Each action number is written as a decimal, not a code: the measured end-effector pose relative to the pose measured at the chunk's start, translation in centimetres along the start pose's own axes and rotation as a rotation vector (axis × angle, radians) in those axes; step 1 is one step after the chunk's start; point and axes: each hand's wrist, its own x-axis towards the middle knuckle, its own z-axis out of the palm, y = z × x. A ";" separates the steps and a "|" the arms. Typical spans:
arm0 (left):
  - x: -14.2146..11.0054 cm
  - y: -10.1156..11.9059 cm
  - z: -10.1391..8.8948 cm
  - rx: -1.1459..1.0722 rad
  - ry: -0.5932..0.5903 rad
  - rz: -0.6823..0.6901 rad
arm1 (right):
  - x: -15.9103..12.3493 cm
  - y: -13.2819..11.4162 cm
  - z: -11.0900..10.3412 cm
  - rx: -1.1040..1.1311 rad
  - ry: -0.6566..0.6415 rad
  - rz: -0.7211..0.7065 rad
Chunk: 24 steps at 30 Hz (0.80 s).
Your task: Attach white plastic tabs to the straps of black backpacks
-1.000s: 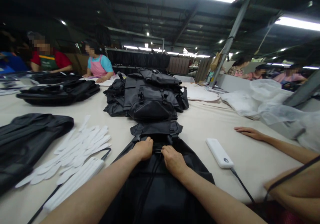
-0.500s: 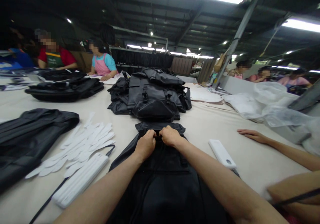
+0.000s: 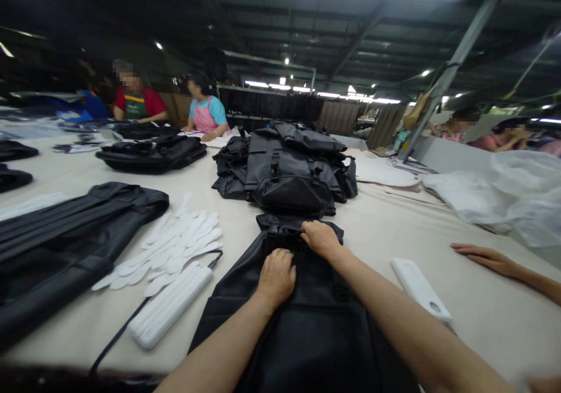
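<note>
A black backpack [image 3: 307,346] lies on the table right in front of me, its top end pointing away. My right hand [image 3: 322,238] is closed, pinching the bag's material at the top edge. Lower down on the front of the same backpack is my left hand [image 3: 277,276], its fingers curled in against the dark material. Whatever sits between the left fingers is hidden beneath them. Just beyond the top flap stands a pile of black backpacks [image 3: 289,171] with straps and buckles.
Left of the backpack lie white cut strips [image 3: 175,253], a white power bank [image 3: 170,305] with a black cable, and another black bag [image 3: 79,247]. At right are a second white device [image 3: 421,291], another person's hand [image 3: 486,258] and clear plastic bags [image 3: 517,188]. People sit across the table.
My left hand has moved down from the top edge toward me, away from the right hand. My right hand stays at the top edge. The view has turned slightly left.
</note>
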 end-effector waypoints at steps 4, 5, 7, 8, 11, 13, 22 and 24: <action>0.0 -0.1 -0.3 -0.006 -0.012 -0.023 | -0.5 1.7 0.2 -0.004 -0.119 -0.013; 0.0 -0.1 -0.3 -0.006 -0.015 -0.027 | -0.4 1.9 0.2 -0.011 -0.136 0.001; 0.0 0.0 -0.1 -0.003 -0.016 -0.031 | 0.0 1.8 0.4 -0.031 -0.121 0.032; -0.1 0.0 -0.1 0.001 -0.016 -0.032 | 0.3 1.5 0.5 -0.041 -0.094 0.046; -0.2 0.0 0.1 0.008 -0.015 -0.029 | 0.9 0.7 0.6 -0.058 -0.024 0.063; -0.3 -0.1 0.1 0.009 -0.014 -0.028 | 0.9 0.4 0.7 -0.053 -0.028 0.044; -0.1 0.1 0.1 0.029 0.043 0.019 | 0.8 -0.6 2.0 -0.024 0.038 0.163; -0.1 0.1 0.2 0.021 0.063 0.033 | 1.4 -0.9 2.2 0.001 0.075 0.201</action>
